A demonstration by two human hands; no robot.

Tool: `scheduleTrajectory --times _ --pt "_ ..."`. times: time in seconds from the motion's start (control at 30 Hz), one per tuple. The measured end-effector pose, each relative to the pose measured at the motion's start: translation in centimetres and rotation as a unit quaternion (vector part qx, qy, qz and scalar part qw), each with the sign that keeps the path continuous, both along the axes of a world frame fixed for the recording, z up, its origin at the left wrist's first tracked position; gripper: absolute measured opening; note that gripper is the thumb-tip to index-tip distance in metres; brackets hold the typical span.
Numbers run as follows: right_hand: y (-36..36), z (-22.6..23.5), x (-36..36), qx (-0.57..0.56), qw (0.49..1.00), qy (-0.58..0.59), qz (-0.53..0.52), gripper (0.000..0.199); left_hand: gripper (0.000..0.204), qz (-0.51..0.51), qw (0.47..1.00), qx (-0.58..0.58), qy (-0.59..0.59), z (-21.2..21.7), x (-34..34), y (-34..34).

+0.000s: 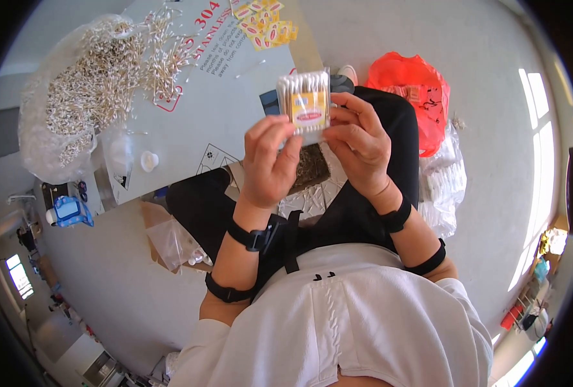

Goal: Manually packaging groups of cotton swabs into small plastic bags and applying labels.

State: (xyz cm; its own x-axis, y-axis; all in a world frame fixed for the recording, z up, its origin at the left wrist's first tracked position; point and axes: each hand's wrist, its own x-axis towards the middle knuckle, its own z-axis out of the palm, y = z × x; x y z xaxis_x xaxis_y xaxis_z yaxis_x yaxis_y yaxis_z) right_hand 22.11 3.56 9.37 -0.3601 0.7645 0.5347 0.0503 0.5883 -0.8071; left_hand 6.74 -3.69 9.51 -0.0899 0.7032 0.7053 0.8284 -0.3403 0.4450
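Between my two hands is a clear packet of cotton swabs (307,102), held upright above my lap with a yellow label card inside it. My left hand (270,158) pinches its lower left edge with thumb and fingers. At its right edge, my right hand (362,145) grips with curled fingers. White swab tips line the packet's top. To the left on the table, a big heap of loose cotton swabs (99,87) spills from a clear plastic bag (38,145). A pile of yellow label cards (265,24) lies at the table's far edge.
The grey table (190,138) carries a small white cup (149,161). On the floor at right are a red plastic bag (408,87) and a clear bag of white packets (442,184). A cardboard box (157,226) with plastic stands below the table's near edge.
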Motion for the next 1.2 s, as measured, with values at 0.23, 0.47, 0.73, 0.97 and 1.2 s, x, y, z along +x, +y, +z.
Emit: scheduleTrajectory --times 0.23,0.47,0.73,0.97,1.2 --pt "-1.0 2.6 0.9 0.142 0.989 -0.031 0.03 0.014 0.044 -0.064 0.995 0.059 0.042 1.6 -0.5 -2.1" --pt "-0.6 3.0 1.0 0.226 0.973 0.006 0.055 0.013 0.02 0.028 0.973 0.133 0.187 3.7 -0.4 -2.5" --pt "-0.5 3.6 1.2 0.243 0.967 -0.01 0.076 0.012 0.016 0.026 0.962 0.129 0.239 3.9 -0.7 -3.2" --pt "-0.7 3.4 1.4 0.218 0.973 -0.03 0.067 0.015 0.018 0.013 0.968 0.112 0.223 4.7 -0.5 -2.9" --pt "1.0 3.3 0.4 0.088 0.992 -0.079 0.046 0.016 0.017 -0.059 0.991 -0.117 0.018 3.3 -1.4 -0.5"
